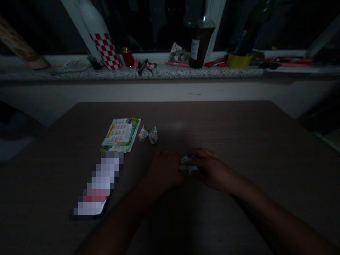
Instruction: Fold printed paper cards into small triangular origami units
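Observation:
Both hands work at a small printed piece of folded paper (189,169) low over the middle of the table. My left hand (167,168) is closed at the paper's left side, its fingertips mostly hidden. From the right, my right hand (209,166) pinches the same paper, with fingers bent across its top. Left of the hands lies a small folded paper shape (148,134) with two pointed halves, in matching green and white print. Beside it is a stack of printed paper sheets (120,132) with grid-like blocks of text. Dim light blurs the paper's finer folds.
A phone (102,184) with a blurred-out lit screen lies left of my left forearm. Behind the table (225,120), a speckled windowsill (164,72) carries a red-checkered bottle (106,49), a dark bottle (198,46), a red jar (127,56), a yellow holder (239,60) and small tools.

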`<state>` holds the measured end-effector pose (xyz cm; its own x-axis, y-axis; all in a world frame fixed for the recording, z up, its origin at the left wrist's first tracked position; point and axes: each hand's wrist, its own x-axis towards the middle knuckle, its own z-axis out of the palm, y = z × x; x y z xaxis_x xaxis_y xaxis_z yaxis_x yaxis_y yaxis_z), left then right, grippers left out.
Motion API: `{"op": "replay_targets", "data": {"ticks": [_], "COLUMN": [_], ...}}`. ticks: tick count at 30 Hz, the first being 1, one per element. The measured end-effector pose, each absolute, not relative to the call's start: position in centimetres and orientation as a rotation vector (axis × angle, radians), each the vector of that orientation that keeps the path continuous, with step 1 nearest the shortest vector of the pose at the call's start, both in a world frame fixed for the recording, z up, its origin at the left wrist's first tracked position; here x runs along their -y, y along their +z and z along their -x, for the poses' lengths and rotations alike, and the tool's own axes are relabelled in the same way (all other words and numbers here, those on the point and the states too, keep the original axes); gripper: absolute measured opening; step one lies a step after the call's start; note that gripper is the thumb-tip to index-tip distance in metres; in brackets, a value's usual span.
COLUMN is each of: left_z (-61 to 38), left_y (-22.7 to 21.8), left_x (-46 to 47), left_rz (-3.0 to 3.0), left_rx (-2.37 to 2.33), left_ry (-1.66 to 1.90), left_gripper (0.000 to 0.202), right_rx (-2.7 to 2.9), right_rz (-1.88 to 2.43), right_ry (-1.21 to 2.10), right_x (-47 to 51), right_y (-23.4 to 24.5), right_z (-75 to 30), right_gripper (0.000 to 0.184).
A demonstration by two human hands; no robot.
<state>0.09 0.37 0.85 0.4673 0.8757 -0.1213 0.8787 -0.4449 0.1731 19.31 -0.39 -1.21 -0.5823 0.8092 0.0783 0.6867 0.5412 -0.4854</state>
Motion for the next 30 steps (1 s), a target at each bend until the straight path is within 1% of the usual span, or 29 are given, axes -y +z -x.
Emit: {"op": "replay_targets", "data": {"ticks": [8,14,21,26,30], "left_z": [1.2,2.1,2.4,2.8,2.8], "left_y": [1.1,1.1,1.1,0.9,0.4], "left_x": [-0.9,-0.9,-1.0,-0.8,0.1], "left_rz": [-2.369,-2.176,-2.045,-2.064,-2.184], "left_rx": [-1.567,-1.66,-1.649,-1.615,-1.5], "left_ry": [0.001,-0.021,-0.024,0.104,0.301], "left_gripper": [0.023,0.021,0.013,0.013,0.019], "right_rx": [2.482,2.476,2.468,2.468,2.467], "right_rz": [1.274,1.259,1.239,1.234,1.207], "right_ry": [0.592,0.593,0.585,0.599,0.612], "right_x": [0.4,0.5,0.5,0.6,0.8], "right_y": [-1.4,-1.2,-1.4,-1.3,-1.1], "right_z": [-19.3,-19.4,-19.5,-19.6,-19.6], "right_gripper": [0.038,0.04,0.041,0.042,0.049]}}
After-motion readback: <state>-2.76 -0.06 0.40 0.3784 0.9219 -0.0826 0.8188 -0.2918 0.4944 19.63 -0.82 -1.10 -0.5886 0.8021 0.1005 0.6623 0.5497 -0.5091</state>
